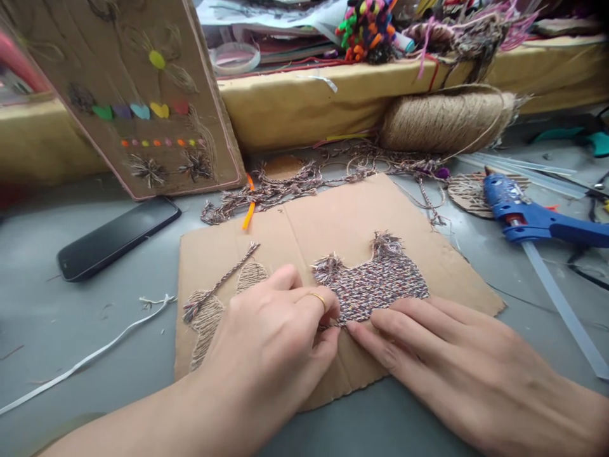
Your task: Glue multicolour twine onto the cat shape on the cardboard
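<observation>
A sheet of cardboard (342, 209) lies on the grey table under both hands. On it sits a patch of multicoloured twisted cord (380, 285), laid in close rows with two frayed tufts on top. My left hand (280, 330), with a ring on one finger, pinches the cord at the patch's lower left edge. My right hand (442, 355) rests with its fingers stretched out, fingertips against the patch's lower edge. Left of the patch, a tan twine shape (207, 324) is partly hidden behind my left hand. A short piece of twisted cord (233, 276) lies across it.
A blue glue gun (528, 209) with a clear glue stick lies at right. Behind are a twine spool (447, 120) and tangled cord (285, 187). A phone (118, 238) and white string (95, 352) lie left. A decorated cardboard panel (157, 127) stands at back left.
</observation>
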`<state>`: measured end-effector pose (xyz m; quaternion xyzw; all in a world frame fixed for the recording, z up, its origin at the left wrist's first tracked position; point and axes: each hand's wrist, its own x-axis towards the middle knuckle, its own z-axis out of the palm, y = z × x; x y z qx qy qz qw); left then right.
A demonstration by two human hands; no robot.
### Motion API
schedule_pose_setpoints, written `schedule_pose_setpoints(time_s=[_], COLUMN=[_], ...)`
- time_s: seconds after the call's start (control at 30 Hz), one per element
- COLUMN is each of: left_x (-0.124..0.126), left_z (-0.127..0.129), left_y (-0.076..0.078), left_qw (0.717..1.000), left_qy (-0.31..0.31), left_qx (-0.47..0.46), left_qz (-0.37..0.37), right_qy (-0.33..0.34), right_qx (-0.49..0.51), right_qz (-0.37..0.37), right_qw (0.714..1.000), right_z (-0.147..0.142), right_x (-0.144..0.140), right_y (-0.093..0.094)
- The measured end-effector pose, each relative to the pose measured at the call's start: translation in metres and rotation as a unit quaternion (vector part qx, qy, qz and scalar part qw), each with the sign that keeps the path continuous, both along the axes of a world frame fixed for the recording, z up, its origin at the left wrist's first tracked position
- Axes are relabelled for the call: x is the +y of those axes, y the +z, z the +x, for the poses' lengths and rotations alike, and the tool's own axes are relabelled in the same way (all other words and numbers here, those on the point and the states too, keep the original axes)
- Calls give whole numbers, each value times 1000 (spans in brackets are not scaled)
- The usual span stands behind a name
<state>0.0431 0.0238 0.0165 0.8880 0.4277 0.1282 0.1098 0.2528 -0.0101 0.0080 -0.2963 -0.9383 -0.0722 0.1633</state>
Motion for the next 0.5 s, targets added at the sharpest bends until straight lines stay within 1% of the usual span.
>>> schedule_pose_setpoints(time_s=[0.13, 0.27, 0.4, 0.5], left_x=[1, 4, 7, 7], left_z=[0, -1, -5, -8], left_y=[1, 2, 3, 2], left_qw=[1000, 1000, 998, 993], left_qy=[2, -5, -61, -98], left_qx=[-1, 5, -20, -57], left_qz=[-3, -13, -13, 33], right_qy=[4, 5, 0, -12], right_qx=[11, 14, 12, 52], right_qz=[-18, -8, -25, -57], right_qw=[1000, 1000, 1000, 997], right_z=[3, 3, 2, 12], right_x=[0, 1, 2, 0], right_y=[-1, 0, 0, -2])
